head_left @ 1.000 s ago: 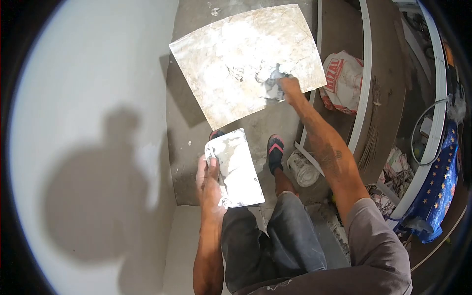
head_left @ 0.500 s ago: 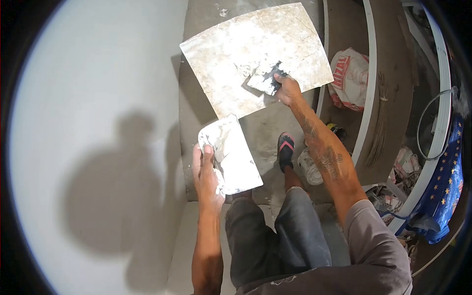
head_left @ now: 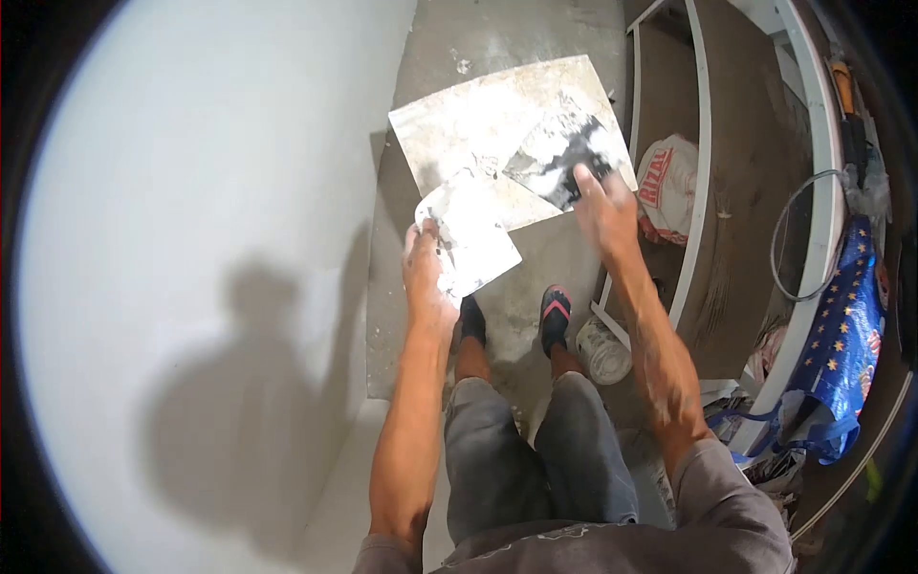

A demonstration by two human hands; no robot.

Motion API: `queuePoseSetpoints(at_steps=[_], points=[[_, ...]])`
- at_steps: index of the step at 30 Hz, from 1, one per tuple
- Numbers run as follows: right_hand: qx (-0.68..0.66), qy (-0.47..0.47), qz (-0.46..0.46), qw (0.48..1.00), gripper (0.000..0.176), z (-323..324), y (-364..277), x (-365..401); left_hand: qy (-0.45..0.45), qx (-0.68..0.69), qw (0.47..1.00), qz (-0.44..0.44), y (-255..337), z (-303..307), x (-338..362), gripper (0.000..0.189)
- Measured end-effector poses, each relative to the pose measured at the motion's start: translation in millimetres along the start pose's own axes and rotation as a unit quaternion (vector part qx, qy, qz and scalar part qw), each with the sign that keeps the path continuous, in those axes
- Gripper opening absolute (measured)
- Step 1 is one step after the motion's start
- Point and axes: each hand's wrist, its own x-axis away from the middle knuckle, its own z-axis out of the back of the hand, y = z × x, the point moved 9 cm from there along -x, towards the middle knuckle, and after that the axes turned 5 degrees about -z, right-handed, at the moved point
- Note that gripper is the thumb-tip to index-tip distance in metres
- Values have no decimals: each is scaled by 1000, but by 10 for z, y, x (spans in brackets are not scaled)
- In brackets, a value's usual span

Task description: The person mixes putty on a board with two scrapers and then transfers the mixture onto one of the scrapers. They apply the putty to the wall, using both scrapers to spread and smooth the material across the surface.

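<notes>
Since the earlier frame, the white, paste-smeared rectangular plate with a rounded corner (head_left: 483,239) has been brought up to overlap the lower left of the beige marbled flat board (head_left: 445,120) in view; contact cannot be told. White paste could be spilled onto the grey concrete floor (head_left: 559,253) if the plate were tipped, or be knocked loose if it were struck by the dark, white-smeared flat blade (head_left: 585,148). The plate's left edge is pinched by the left hand's (head_left: 428,273) fingers, forearm extended forward. Above the board, the blade is gripped by the right hand's (head_left: 604,215) blurred fingers, thumb on top.
</notes>
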Motion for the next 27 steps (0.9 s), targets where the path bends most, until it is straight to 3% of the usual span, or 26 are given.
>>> queuePoseSetpoints(at_steps=[1, 2, 3, 4, 6, 7, 10, 14, 18, 22, 27], points=[[68, 21, 49, 996, 24, 0, -304, 325, 8, 9, 1000, 13, 68, -103, 109, 26], [124, -2, 178, 976, 31, -108, -660, 618, -28, 30, 999, 17, 100, -199, 188, 26], [170, -14, 307, 936, 38, -212, -987, 971, -65, 51, 996, 20, 111, -255, 252, 26], [231, -45, 447, 863, 50, -366, -1291, 1328, -104, 71, 992, 22, 229, -405, 356, 27], [275, -92, 524, 801, 69, -494, -1668, 1839, -117, 78, 990, 28, 621, -778, 801, 26], [240, -127, 537, 799, 77, -523, -1757, 1985, -121, 90, 988, 23, 762, -906, 954, 26], [299, -181, 585, 732, 76, -748, -2098, 2437, -137, 79, 987, -3, 1266, -1124, 1375, 29], [383, -176, 598, 681, 75, -823, -2293, 2765, -159, 63, 985, 19, 1584, -1081, 1669, 27], [420, -194, 585, 666, 76, -934, -2475, 3084, -146, 49, 988, 11, 2021, -1008, 2072, 23], [449, -206, 595, 634, 78, -1024, -2591, 3308, -196, 54, 978, -51, 2336, -896, 2272, 27], [474, -207, 596, 614, 75, -1088, -2644, 3330, -160, 54, 983, -76, 2595, -699, 2405, 27]])
